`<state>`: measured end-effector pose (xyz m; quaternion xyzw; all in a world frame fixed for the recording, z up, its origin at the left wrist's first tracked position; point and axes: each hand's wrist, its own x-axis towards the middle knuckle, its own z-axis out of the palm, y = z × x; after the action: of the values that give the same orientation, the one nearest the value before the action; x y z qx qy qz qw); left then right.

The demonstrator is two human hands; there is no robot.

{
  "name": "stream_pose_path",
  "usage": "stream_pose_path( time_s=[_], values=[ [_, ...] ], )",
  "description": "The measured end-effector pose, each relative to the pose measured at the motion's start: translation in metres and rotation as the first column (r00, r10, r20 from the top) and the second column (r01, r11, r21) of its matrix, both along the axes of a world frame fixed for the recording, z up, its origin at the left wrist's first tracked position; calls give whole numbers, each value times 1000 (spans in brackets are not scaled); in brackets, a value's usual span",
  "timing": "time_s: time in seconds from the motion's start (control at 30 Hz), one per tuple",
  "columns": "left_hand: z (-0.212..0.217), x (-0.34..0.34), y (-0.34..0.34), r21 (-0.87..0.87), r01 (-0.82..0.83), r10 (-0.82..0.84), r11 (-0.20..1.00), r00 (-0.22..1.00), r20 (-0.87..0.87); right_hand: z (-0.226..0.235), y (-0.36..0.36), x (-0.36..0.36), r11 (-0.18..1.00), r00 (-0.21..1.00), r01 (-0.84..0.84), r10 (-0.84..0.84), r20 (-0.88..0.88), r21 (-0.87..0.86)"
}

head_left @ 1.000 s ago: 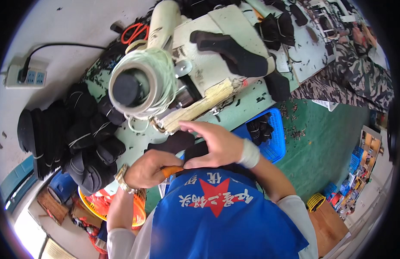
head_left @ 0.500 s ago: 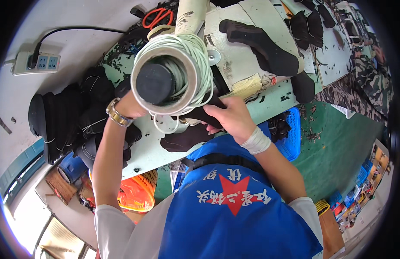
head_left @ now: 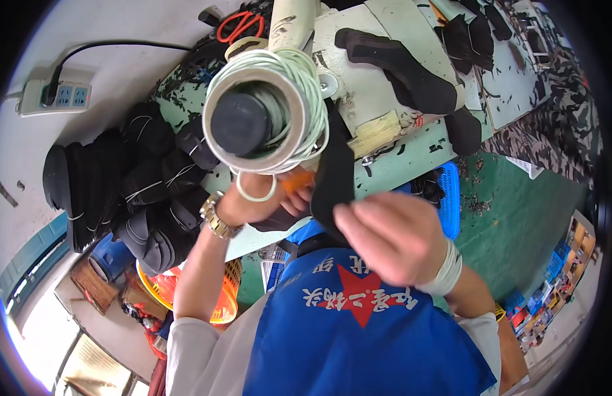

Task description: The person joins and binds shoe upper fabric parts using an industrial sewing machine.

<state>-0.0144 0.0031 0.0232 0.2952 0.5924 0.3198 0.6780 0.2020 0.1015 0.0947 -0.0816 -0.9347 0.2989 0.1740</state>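
Observation:
A flat black fabric piece (head_left: 335, 175) hangs toward me from beside the machine post. My right hand (head_left: 395, 241), wrapped at the wrist with a pale bandage, is closed on its near end and blurred by motion. My left hand (head_left: 256, 198), with a metal watch on the wrist, has its fingers closed around a small orange object (head_left: 298, 181) whose kind is too blurred to tell. A machine head (head_left: 256, 122), wound with loops of pale cord, hides part of that hand. Another dark piece (head_left: 272, 220) lies partly hidden on the table edge below it.
Bundled black pieces (head_left: 88, 185) are heaped at the left. More black pieces (head_left: 408, 72) lie on the machine bed, and red-handled scissors (head_left: 240, 26) sit behind. A blue basket (head_left: 449, 201) stands at right, an orange basket (head_left: 228, 290) below left. A wall socket (head_left: 71, 96) holds a plug.
My right hand has drawn back toward my body, pulling the black piece out from the machine. My left hand has moved right and nearer, and the orange object now shows in it.

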Motion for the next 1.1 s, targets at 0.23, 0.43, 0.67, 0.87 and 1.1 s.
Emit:
stream_pose_path(
  time_s=[0.23, 0.43, 0.67, 0.87, 1.1],
  values=[
    [-12, 49, -27, -225, -466, 415, 855, 357, 837, 7, -41, 20, 984, 989, -149, 150, -11, 93],
    [-17, 39, -30, -145, -501, 354, 853, 352, 866, 2, -46, 31, 996, 996, -85, 84, 15, 40],
    [-16, 28, -37, 82, -498, 354, 863, 713, 605, -14, -34, 43, 939, 994, 85, -57, 93, -333],
    [1, 21, -19, -161, -203, 226, 966, 964, 140, -44, 8, 7, 351, 874, 391, 147, 463, -851],
    [-27, 1, -19, -336, -426, 521, 840, 806, 282, -88, 9, -30, 372, 842, 505, -16, 539, -778]
  ],
)
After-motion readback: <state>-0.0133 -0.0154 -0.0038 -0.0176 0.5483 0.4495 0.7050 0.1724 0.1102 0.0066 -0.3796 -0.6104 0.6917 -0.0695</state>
